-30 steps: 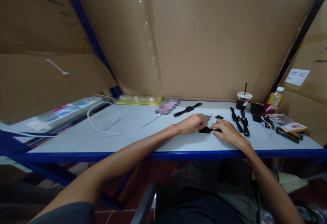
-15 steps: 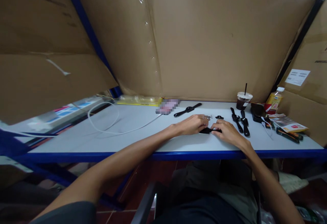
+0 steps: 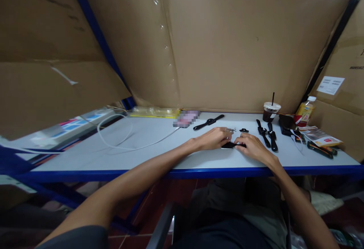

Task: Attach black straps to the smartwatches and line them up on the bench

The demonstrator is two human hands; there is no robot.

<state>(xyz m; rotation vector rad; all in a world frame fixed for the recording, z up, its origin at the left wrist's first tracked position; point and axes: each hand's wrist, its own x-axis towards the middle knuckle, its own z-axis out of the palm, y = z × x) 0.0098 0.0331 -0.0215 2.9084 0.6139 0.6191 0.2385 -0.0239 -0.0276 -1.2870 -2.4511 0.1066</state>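
My left hand [image 3: 217, 138] is closed on one end of a black spokeshave [image 3: 228, 145] low over the table. My right hand [image 3: 249, 145] pinches its other end from the right, and fingers of both hands cover much of it. Small silvery metal parts [image 3: 233, 130] lie just beyond my left fingers. A small flat black part [image 3: 243, 130] rests behind my right hand. Another black two-handled spokeshave [image 3: 211, 121] lies farther back on the left. Two more, a spokeshave [image 3: 263, 133] and a second spokeshave [image 3: 272, 137], lie side by side to the right.
A lidded cup with a straw [image 3: 271, 111] and a bottle [image 3: 306, 111] stand at the back right, near a packet [image 3: 322, 137] and a dark pouch [image 3: 287, 124]. A phone [image 3: 186, 118] trails a white cable [image 3: 150, 145] leftward. Cardboard [image 3: 222, 44] walls the back.
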